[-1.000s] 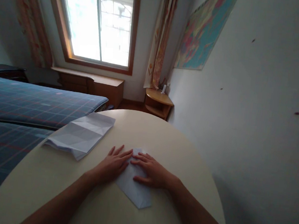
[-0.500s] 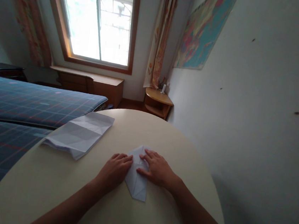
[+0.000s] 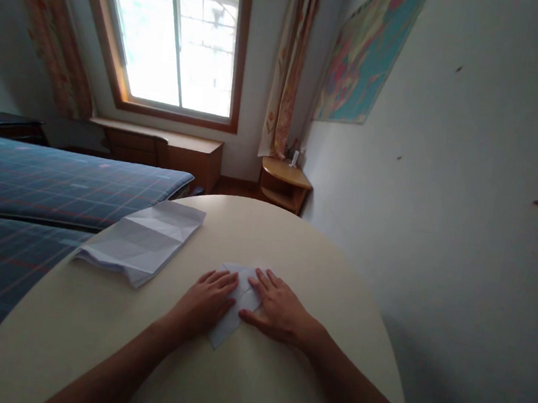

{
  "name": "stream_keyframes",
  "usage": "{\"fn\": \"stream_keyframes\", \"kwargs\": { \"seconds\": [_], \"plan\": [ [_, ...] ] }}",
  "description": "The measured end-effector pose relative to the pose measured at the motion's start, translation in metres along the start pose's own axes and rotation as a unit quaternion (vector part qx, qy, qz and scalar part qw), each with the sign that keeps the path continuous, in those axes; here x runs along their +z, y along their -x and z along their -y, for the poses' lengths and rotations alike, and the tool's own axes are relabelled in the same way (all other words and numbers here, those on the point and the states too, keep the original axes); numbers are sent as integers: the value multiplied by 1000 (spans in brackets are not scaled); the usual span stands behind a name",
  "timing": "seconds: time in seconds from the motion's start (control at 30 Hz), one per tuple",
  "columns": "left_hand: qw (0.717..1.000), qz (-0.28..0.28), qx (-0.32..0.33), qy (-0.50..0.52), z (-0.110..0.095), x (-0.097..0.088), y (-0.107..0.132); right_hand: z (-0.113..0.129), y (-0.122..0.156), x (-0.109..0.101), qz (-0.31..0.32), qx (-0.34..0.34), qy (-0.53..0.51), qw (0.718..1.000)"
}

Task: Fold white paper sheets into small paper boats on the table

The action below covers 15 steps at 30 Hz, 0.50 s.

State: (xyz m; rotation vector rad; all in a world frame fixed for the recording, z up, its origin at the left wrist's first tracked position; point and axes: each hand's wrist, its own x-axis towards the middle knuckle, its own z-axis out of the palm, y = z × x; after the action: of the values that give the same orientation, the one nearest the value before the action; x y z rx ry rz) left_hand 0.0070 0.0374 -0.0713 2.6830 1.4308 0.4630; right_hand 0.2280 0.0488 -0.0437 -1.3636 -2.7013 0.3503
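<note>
A folded piece of white paper (image 3: 243,296) lies on the round cream table (image 3: 240,384), its narrow lower end pointing down and to the left. My left hand (image 3: 208,299) rests flat over its left side, fingers stretched out. Over the right side lies my right hand (image 3: 280,306), fingers spread and thumb on the paper's surface. Neither hand grips it. Both hands hide parts of the paper's edges. Farther left, larger creased sheets of white paper (image 3: 147,240) lie near the table's edge.
A bed with a blue plaid mattress (image 3: 59,183) borders the table on the left. The white wall (image 3: 459,260) runs along the right, with a map (image 3: 365,58) on it. Beyond the table stand a small corner shelf (image 3: 286,172) and a wooden desk (image 3: 193,145) under the window.
The folded paper has turned on the table, its lower end swinging from right to left. Both hands stay on it, my right thumb slightly lower. The larger sheets have not moved.
</note>
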Motion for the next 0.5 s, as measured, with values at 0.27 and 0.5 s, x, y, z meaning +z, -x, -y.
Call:
{"fn": "stream_keyframes", "kwargs": {
  "seconds": [0.27, 0.5],
  "plan": [
    [999, -22, 25, 24, -2, -6, -1, 1, 5, -8, -32, 17, 48, 998],
    [997, -37, 30, 54, -4, -12, 5, -8, 1, -7, -56, -75, 1, 996]
  ]
}}
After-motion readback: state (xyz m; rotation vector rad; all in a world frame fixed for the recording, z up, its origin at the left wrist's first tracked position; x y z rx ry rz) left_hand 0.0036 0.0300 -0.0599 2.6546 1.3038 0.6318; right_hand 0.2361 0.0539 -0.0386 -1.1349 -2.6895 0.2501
